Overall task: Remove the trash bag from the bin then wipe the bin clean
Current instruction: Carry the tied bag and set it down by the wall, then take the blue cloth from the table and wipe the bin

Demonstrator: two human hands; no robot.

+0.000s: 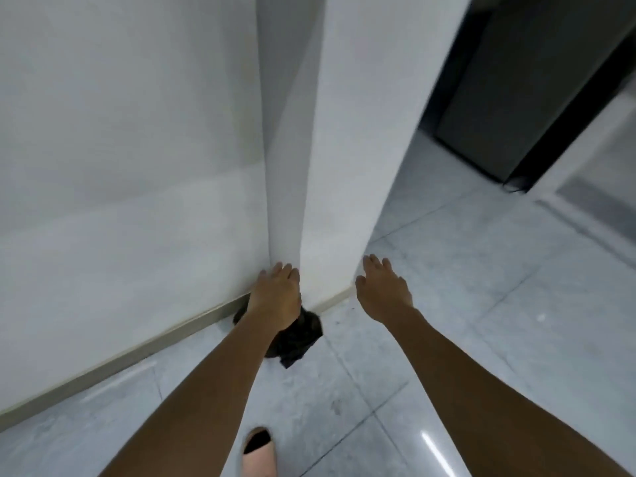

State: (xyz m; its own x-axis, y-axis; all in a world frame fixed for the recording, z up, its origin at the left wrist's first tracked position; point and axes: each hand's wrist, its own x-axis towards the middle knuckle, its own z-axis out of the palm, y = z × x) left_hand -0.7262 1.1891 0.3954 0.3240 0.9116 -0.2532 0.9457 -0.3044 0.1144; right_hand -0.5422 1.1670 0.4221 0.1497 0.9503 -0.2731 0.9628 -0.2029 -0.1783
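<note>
A black trash bag [297,339] lies crumpled on the pale tiled floor, at the foot of a white wall corner. My left hand [275,294] hovers right over it with fingers stretched forward, hiding part of the bag; I see nothing gripped in it. My right hand [382,290] is held out to the right of the corner, fingers apart and empty. No bin is in view.
A white wall column [344,166] juts out straight ahead, with a beige skirting board [120,352] running along the left wall. A dark tall appliance [509,91] stands at the back right. My foot in a pink slipper [258,452] is on the floor below.
</note>
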